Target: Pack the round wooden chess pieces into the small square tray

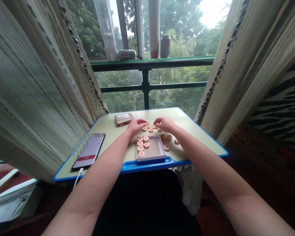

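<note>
Round wooden xiangqi pieces (150,130) lie in a loose cluster on the table, several marked in red. At the cluster's left edge is my left hand (137,126), its fingers stretched toward the pieces with no held piece visible. My right hand (165,124) is at the cluster's far right side, fingers bent down and drawn together; what they pinch, if anything, is hidden. Closer to me sits a shallow white box (154,158). Red-marked pieces (140,148) stand in a column along its left side, with two more beside them; the rest of its floor is bare.
A picture-topped box (124,119) lies at the back left of the blue-edged table (186,123). A phone (89,152) with a cable (78,177) is at the left. Loose pieces (166,147) lie right of the white box. Cans (165,46) stand on the window rail beyond.
</note>
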Demonstrator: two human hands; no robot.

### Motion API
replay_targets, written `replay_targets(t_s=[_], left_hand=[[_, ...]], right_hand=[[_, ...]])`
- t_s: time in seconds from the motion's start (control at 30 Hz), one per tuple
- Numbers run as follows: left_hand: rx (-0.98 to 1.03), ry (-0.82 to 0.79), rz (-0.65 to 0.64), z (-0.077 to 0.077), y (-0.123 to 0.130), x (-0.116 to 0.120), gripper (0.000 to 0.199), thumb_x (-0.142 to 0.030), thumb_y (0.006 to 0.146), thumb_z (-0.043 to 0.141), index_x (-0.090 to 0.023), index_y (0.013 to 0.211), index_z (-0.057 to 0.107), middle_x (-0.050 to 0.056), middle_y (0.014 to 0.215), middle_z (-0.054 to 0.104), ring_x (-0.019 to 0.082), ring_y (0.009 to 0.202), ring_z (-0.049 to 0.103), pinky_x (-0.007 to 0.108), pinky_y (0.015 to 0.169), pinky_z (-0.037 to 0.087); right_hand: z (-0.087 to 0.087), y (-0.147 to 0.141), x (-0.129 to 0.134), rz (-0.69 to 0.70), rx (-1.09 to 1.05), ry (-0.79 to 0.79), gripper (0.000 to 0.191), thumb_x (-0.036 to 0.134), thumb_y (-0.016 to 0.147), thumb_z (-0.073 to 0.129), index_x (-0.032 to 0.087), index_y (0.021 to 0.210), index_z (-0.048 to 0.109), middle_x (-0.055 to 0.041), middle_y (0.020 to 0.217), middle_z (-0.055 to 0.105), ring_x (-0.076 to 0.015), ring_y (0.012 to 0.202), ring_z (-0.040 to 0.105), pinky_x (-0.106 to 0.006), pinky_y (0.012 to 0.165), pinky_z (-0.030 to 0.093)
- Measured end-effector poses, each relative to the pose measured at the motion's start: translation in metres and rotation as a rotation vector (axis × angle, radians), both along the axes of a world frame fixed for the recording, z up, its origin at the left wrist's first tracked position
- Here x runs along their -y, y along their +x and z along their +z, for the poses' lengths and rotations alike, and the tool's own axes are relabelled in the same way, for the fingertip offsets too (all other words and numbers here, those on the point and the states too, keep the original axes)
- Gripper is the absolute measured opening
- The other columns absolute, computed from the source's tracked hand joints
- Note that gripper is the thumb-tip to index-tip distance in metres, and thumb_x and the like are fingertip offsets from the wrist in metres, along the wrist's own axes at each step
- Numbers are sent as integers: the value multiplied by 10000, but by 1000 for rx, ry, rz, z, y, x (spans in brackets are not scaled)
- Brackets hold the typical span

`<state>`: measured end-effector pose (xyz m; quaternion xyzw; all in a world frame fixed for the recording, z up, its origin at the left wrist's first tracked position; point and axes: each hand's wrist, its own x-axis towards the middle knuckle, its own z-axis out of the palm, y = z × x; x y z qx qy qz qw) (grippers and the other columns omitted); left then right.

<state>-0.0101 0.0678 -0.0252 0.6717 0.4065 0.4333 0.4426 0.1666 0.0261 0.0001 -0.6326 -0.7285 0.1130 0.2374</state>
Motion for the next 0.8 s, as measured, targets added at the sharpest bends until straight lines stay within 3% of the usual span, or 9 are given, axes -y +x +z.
replay_targets(t_s=[0.17,0.3,0.4,0.53,0.63,0.8], left_hand=[[120,-77,39,2,6,4,217,-317,564,683,-127,658,635,7,578,581,75,507,453,213,496,354],[138,-111,59,-1,6,4,202,-308,540,691,-127,581,614,0,514,551,68,472,435,211,476,346],[133,-114,35,-4,5,2,178,-275,524,703,-123,567,620,-3,493,540,67,465,432,212,473,342],[122,-124,4,-2,4,2,135,-246,555,665,-118,592,642,-3,483,537,68,459,435,213,471,336],[118,-128,19,2,3,3,115,-234,572,637,-119,575,632,-5,470,530,65,449,428,210,464,328],[127,-145,7,5,2,5,106,-217,573,632,-112,564,627,-8,460,517,59,442,418,210,464,313]], right_hand=[[8,-19,6,20,89,-70,216,279,739,593,181,878,726,-52,847,705,-146,751,609,-213,628,413],[2,-10,1,-19,98,-148,249,327,698,662,191,896,730,-48,844,706,-148,733,606,-208,607,411],[-5,1,-3,-4,109,-129,241,317,718,647,178,895,732,-56,831,698,-144,706,596,-213,616,414],[-9,2,-2,121,123,-7,235,283,736,612,201,918,735,-61,961,662,-134,756,585,-208,709,424],[-8,-2,2,205,116,-63,239,259,740,593,214,927,735,-48,963,655,-134,782,581,-198,726,424],[-9,-3,1,172,138,-62,216,236,729,597,183,888,734,-66,954,662,-157,801,578,-226,739,430]])
